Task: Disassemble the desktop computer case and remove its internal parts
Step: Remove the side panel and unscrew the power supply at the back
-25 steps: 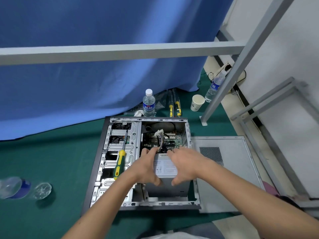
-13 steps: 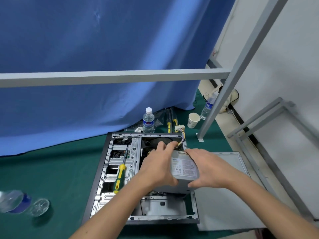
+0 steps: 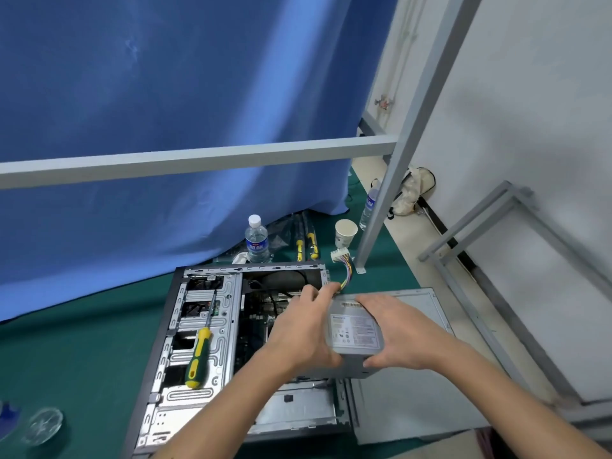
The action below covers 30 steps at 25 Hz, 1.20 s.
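Note:
The open computer case lies on its side on the green mat. I hold the grey power supply above the case's right edge. My left hand grips its left side and my right hand grips its right side. A bundle of coloured wires with a white connector trails from the unit's far end. The motherboard shows inside the case. A yellow and green screwdriver rests on the drive cage.
The removed side panel lies right of the case. A water bottle, a paper cup and yellow-handled tools stand behind it. A grey metal frame crosses above, with a blue curtain behind. A glass dish sits at the left.
Both hands have lifted the power supply out of the case and carried it up and to the right. Its wire bundle came free of the case.

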Each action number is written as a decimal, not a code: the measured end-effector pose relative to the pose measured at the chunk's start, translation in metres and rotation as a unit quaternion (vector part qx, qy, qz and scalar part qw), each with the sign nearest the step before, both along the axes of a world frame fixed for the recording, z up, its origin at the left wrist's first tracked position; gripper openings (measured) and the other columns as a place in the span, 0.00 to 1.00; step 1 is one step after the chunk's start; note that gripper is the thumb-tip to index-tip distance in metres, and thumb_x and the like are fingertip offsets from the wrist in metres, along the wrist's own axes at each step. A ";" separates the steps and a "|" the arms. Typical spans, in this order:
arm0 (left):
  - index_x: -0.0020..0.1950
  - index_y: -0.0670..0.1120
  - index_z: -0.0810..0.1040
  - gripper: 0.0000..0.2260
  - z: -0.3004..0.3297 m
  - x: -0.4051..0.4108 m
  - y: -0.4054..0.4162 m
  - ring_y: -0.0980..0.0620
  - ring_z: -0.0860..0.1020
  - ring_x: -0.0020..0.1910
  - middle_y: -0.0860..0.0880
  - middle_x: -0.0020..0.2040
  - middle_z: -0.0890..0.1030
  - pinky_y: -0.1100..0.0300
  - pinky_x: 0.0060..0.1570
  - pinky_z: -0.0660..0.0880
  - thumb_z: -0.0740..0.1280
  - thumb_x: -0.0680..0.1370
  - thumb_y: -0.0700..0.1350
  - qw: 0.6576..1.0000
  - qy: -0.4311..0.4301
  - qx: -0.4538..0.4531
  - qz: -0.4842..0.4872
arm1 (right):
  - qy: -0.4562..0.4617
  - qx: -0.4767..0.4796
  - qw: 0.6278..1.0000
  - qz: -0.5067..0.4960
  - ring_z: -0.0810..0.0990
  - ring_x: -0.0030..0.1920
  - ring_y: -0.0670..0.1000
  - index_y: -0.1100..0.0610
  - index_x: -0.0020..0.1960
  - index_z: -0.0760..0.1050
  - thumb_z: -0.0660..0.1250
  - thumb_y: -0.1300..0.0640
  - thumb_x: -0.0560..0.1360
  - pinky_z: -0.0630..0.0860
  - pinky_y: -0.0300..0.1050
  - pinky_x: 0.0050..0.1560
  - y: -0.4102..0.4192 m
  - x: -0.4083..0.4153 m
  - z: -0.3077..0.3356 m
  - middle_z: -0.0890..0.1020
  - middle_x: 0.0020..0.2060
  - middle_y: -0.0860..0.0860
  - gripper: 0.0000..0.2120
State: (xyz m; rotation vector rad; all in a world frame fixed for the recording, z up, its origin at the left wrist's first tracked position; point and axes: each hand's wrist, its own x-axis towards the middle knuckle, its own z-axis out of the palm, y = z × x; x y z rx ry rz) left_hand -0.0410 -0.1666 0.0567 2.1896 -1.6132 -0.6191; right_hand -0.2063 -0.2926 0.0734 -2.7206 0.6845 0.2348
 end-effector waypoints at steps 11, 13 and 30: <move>0.78 0.64 0.45 0.62 -0.047 0.038 0.049 0.59 0.73 0.56 0.52 0.70 0.61 0.64 0.56 0.74 0.83 0.56 0.61 0.947 0.289 -0.047 0.134 | -0.033 0.058 0.997 -0.026 0.62 0.71 0.43 0.48 0.77 0.53 0.76 0.36 0.59 0.57 0.35 0.69 -0.016 -0.021 -0.010 0.64 0.73 0.42 0.55; 0.79 0.60 0.44 0.64 -0.062 0.041 0.054 0.53 0.67 0.67 0.56 0.76 0.50 0.51 0.68 0.69 0.83 0.55 0.60 0.930 0.321 -0.027 0.178 | -0.033 0.061 0.997 -0.025 0.62 0.71 0.43 0.47 0.77 0.52 0.77 0.36 0.59 0.56 0.34 0.68 -0.018 -0.022 -0.011 0.64 0.73 0.42 0.55; 0.66 0.58 0.66 0.43 -0.044 -0.006 0.007 0.60 0.76 0.61 0.57 0.61 0.77 0.57 0.64 0.73 0.84 0.57 0.49 0.943 0.318 -0.049 0.091 | -0.073 0.220 0.967 -0.103 0.72 0.62 0.34 0.41 0.70 0.61 0.82 0.41 0.57 0.71 0.29 0.58 -0.050 -0.065 -0.025 0.72 0.61 0.32 0.48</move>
